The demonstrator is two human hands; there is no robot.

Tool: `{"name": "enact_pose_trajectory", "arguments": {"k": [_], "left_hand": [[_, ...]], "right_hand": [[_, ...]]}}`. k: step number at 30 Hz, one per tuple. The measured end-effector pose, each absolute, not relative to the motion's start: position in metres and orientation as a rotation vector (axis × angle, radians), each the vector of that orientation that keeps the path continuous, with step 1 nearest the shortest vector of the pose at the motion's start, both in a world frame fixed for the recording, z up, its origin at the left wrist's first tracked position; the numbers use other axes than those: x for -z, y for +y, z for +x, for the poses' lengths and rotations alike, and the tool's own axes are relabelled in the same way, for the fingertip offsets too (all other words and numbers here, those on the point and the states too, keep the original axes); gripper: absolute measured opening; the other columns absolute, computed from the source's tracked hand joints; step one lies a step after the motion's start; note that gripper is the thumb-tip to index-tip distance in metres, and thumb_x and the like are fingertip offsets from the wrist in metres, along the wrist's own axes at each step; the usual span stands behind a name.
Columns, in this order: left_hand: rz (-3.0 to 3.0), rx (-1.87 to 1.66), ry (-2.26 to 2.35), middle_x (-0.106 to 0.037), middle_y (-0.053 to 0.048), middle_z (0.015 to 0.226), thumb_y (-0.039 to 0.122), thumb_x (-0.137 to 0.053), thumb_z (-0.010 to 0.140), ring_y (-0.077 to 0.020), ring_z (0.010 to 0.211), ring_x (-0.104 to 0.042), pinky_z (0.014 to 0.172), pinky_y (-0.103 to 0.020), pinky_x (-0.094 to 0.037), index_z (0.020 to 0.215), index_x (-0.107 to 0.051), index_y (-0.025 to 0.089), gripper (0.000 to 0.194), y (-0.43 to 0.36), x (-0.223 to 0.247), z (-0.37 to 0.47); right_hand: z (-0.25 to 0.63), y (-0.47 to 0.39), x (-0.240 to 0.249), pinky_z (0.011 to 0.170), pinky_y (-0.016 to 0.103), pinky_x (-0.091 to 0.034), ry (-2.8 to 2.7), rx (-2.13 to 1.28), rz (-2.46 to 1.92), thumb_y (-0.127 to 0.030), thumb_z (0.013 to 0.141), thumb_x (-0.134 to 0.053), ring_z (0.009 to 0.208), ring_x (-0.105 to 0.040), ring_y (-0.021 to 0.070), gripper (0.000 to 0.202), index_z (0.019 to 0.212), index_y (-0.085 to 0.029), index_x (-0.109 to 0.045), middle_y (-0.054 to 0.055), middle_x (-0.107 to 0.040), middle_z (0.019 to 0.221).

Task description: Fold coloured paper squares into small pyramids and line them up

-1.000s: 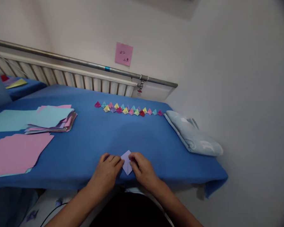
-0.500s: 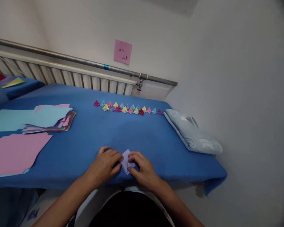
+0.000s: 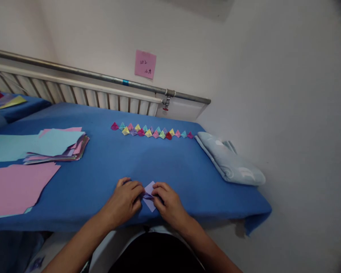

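Note:
A small lavender sheet of folding paper [image 3: 149, 204] lies near the front edge of the blue-covered table [image 3: 102, 167], with folds across its middle. My left hand [image 3: 127, 198] grips its left corner between thumb and fingers. On the right side, my right hand [image 3: 167, 201] pinches the paper with thumb and forefinger. The fingertips cover parts of both sides of the sheet. Beyond my hands, several small folded paper pieces [image 3: 148, 133] in many colours stand in two staggered rows.
Stacked coloured paper [image 3: 57, 142] and a pile of pink sheets [image 3: 19, 187] lie at the left. A folded light-blue blanket [image 3: 230, 159] rests at the right end. Behind the table are a radiator [image 3: 88, 94] and a pipe [image 3: 102, 77]; a pink note [image 3: 145, 64] hangs on the wall.
The lavender paper's right-hand flap, flat before, now appears lifted and folded across the middle. Both hands have stayed close to the same spot, and the view has shifted slightly.

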State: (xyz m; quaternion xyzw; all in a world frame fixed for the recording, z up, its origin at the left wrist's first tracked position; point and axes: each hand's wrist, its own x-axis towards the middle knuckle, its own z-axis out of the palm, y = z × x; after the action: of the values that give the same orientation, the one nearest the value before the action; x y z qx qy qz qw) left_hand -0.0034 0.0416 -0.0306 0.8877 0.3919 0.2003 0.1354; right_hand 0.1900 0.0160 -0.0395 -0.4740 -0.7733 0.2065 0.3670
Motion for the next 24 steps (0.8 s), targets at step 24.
{"name": "enact_pose_trajectory", "arguments": {"k": [24], "left_hand": [[2.581,-0.510,1.472,-0.066,-0.007,0.083,0.014,-0.042,0.086,-0.0216,0.084,-0.060,0.085,-0.040,-0.040,0.078,-0.062,0.016,0.022,0.049,0.035,0.021]], "right_hand": [[0.178,0.022,0.046,0.091,0.037,-0.044,-1.855,-0.445,-1.434,-0.009,0.081,-0.049,0.099,-0.055,0.0198,0.014,0.073,-0.020,-0.053,0.008,-0.058,0.098]]}}
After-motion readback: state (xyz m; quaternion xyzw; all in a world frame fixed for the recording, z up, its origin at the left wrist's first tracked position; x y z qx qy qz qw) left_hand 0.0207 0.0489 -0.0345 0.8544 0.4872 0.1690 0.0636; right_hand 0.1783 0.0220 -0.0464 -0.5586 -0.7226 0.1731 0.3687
